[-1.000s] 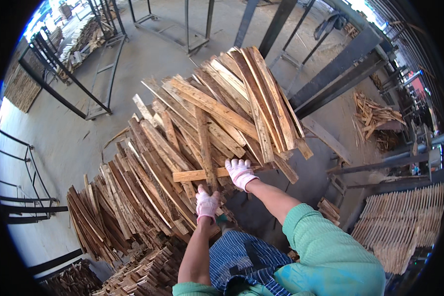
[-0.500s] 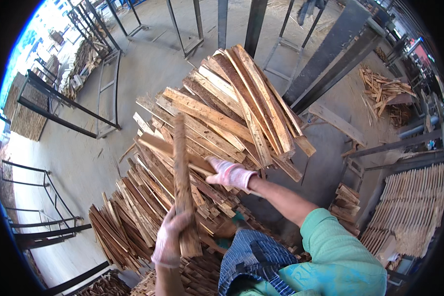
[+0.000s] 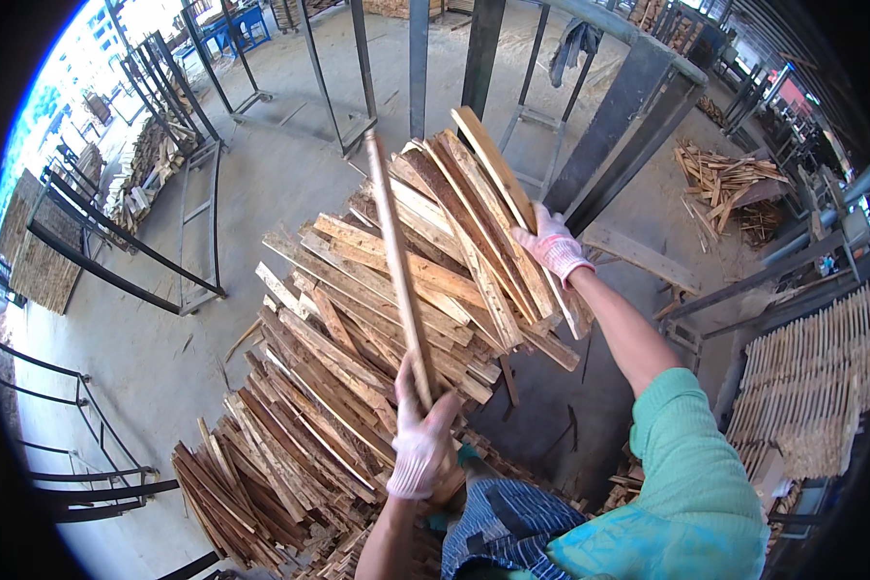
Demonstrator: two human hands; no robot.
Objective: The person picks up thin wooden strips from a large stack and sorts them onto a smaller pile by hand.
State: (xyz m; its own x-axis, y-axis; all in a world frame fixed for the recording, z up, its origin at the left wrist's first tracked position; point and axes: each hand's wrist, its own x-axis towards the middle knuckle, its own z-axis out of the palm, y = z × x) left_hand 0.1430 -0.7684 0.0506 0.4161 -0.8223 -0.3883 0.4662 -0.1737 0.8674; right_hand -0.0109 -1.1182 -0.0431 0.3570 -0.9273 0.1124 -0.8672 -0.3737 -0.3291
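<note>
My left hand, in a pale glove with a pinkish palm, is closed around the near end of a long narrow wooden strip. That strip stands up at a slant in front of the pile. My right hand, gloved alike, grips the near end of a light wooden plank at the right side of the pile. The plank lies over or just above the top boards; I cannot tell whether it touches them. Beneath is a heap of rough-edged wooden strips, with more strips stacked nearer me on the left.
Upright dark metal posts rise just beyond and right of the pile. Metal frames stand on the concrete floor to the left. A neat stack of thin strips is at the right, and a loose wood heap lies farther back.
My right hand has moved right and away, carrying a plank to the pile's right side. My left hand has shifted right with its strip. The view has shifted slightly.
</note>
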